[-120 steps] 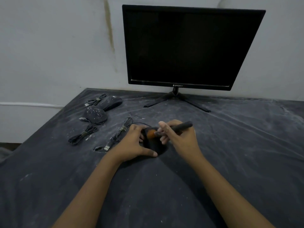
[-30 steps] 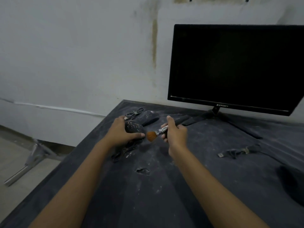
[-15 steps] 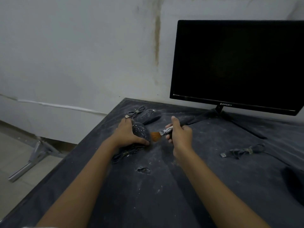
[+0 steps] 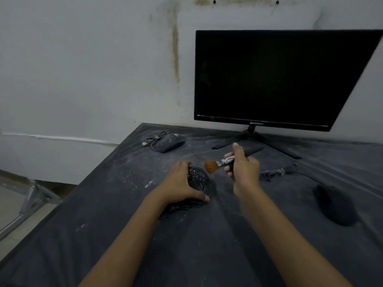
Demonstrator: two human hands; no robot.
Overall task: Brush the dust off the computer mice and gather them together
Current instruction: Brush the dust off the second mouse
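Black, white-speckled plastic computer mouse (image 4: 199,179), on the dark cloth-covered table (image 4: 103,224), left hand (image 4: 178,185) curled round it; four seconds ago that hand steadied a different black mouse (image 4: 333,204), now lying well apart at right. Right hand (image 4: 243,166) clamps the orange-bristled, black-handled brush (image 4: 212,166), bristles just beside the speckled shell: second cleaning judged starting, rear dusty dark mouse (image 4: 170,142) untouched, gathering pending.

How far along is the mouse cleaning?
Seemingly done: the plain black mouse at right shows no specks. In hand: the left hand grips a white-speckled black mouse while the right hand holds an orange-bristled brush close to it. Left: the far speckled mouse, then gathering all three, which lie apart.
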